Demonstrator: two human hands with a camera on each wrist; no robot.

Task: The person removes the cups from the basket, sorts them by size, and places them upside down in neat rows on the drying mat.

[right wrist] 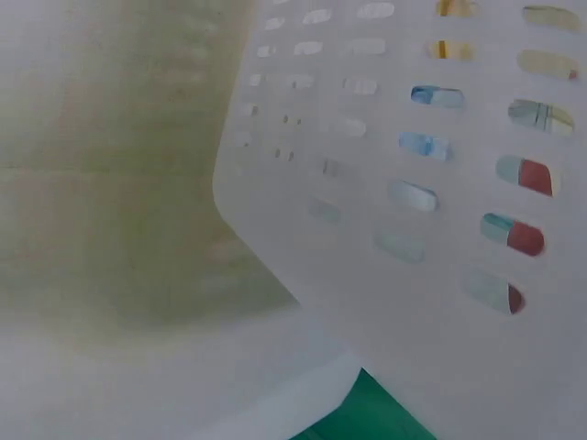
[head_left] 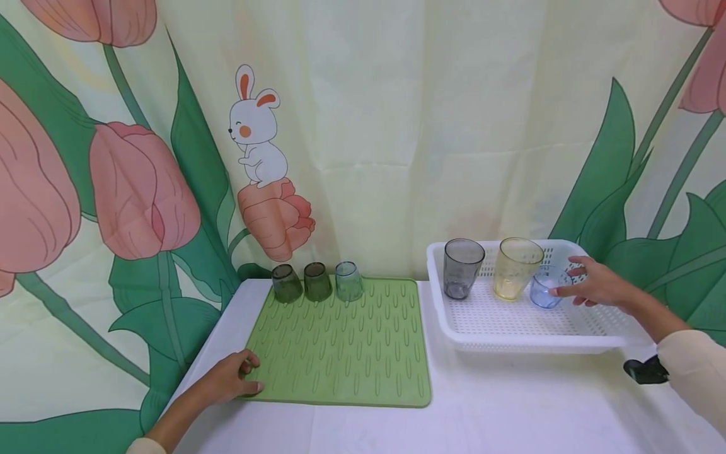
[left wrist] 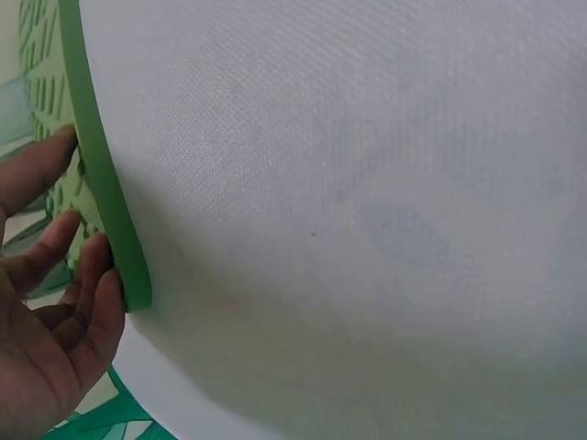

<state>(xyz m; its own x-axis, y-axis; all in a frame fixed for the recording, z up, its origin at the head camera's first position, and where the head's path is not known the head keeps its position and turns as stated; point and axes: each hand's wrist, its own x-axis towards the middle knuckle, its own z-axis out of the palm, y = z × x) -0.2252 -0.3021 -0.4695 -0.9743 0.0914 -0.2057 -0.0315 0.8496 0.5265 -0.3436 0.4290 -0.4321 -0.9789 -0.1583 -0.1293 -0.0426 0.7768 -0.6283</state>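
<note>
While the right hand (head_left: 600, 285) pinches the blue glass (head_left: 541, 295), two taller tumblers (head_left: 462, 268) are left in the basket (head_left: 527, 342) beside its fingers; three glasses (head_left: 318, 284) stand on the mat (head_left: 346, 353) beyond the relaxed left hand (head_left: 228, 376).

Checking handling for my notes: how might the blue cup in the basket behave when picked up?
The blue cup is probably stiff, given its crisp round rim; perhaps slippery, as its wall looks smooth; unlikely to tip easily, being squat.

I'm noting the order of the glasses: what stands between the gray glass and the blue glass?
The yellow glass stands between the gray glass and the blue glass in the white basket; the head view shows it.
</note>
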